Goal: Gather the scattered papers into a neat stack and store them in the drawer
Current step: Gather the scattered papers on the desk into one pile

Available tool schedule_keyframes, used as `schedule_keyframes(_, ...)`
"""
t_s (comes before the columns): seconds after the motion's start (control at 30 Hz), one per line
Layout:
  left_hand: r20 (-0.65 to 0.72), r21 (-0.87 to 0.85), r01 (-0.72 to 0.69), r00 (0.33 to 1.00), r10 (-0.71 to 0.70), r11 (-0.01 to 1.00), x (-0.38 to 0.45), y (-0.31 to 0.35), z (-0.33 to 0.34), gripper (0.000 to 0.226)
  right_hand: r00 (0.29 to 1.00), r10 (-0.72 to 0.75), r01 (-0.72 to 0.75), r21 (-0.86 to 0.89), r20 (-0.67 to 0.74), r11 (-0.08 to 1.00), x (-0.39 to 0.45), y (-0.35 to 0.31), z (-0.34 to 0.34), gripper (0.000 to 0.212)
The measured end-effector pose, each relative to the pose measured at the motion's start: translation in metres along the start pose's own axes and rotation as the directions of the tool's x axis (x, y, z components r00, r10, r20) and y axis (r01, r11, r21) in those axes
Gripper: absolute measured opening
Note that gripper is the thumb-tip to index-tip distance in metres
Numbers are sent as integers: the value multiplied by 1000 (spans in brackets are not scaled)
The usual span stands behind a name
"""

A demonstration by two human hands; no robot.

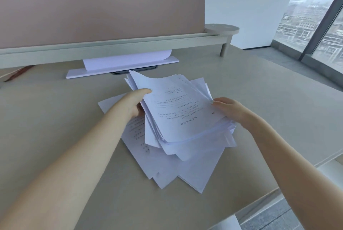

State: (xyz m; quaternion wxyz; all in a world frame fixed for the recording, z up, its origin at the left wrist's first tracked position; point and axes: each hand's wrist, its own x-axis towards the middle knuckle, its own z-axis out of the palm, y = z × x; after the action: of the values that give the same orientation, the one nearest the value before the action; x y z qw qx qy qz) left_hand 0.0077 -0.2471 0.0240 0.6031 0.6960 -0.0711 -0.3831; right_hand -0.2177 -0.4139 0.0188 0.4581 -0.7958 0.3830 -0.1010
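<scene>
1. Gripping a thick bundle of papers (178, 111) from both sides, the left hand (136, 102) has its thumb on top of the sheets and its fingers curled under the left edge.
2. The right hand (229, 108) clasps the bundle's right edge, fingers bent over the top sheet.
3. The bundle is raised at its far end and tilted; its sheets are uneven, with edges fanning out on the left and right.
4. Under it, loose sheets (187, 170) lie spread flat on the desk (55, 118), overlapping at different angles, one corner reaching toward the near edge.
5. The top sheet carries printed lines of text, upside down from this view and too small to read; a loose sheet by the left wrist also shows print.
6. No drawer shows in view.
7. At the back, a curled white sheet (126, 61) sits on a white flat bar (78, 73) beneath a pale shelf rail (111, 48).
8. A tan divider panel (92, 7) stands behind the rail, with a round pad (221, 28) at its right end.
9. A large window (319, 25) on the right shows hazy city buildings.
</scene>
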Motion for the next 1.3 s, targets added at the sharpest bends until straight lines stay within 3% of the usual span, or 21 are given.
schedule_keyframes(0.07, 24, 74, 29, 999, -31, 997, 20, -5, -1, 95, 1000, -13, 13, 2, 7, 1000, -2, -2, 1, 21)
schedule_keyframes(0.27, -8, 56, 8, 1000, -7, 998, 11, -7, 10, 71, 999, 9, -11, -50, -45, 999, 5, -3, 3, 26)
schedule_keyframes(0.4, -58, -38, -24, 998, 22, 999, -21, -10, 21, 40, 992, 25, -39, -111, -124, 993, 23, -8, 0, 20)
schedule_keyframes(0.53, -152, -227, -115, 985, 82, 967, -46, -18, 19, 23, 999, 9, -16, -133, -52, 991, 41, -27, 8, 19)
schedule_keyframes(0.63, -252, -295, -169, 963, 94, 940, -58, -31, 6, 41, 1000, -6, 2, -152, -28, 988, 54, -39, 24, 19)
schedule_keyframes(0.7, -292, -270, -169, 953, 87, 948, -69, -41, -4, 60, 999, -17, 8, -263, -30, 965, 56, -42, 38, 25)
schedule_keyframes(0.77, -342, -253, -166, 937, 73, 953, -77, -50, -16, 64, 999, -2, -12, -336, -39, 942, 56, -42, 50, 36)
schedule_keyframes(0.83, -356, -303, -155, 934, 40, 940, -84, -57, -27, 45, 998, 17, -35, -375, -53, 926, 55, -40, 58, 52)
schedule_keyframes(0.93, -266, -455, -79, 963, -50, 887, -96, -54, -28, 5, 997, -6, -28, -444, -75, 896, 56, -39, 60, 57)
schedule_keyframes(1.1, -207, -587, -65, 976, -72, 807, -89, -48, -27, 11, 997, -41, -3, -564, -65, 826, 46, -37, 50, 42)
schedule_keyframes(1.17, -179, -566, -40, 981, -75, 824, -79, -45, -30, 11, 995, -52, -2, -565, -80, 825, 38, -31, 44, 35)
schedule_keyframes(1.3, -106, -231, 49, 992, -75, 972, -64, -32, -31, 15, 989, -49, -23, -480, -137, 877, 17, -13, 37, 38)
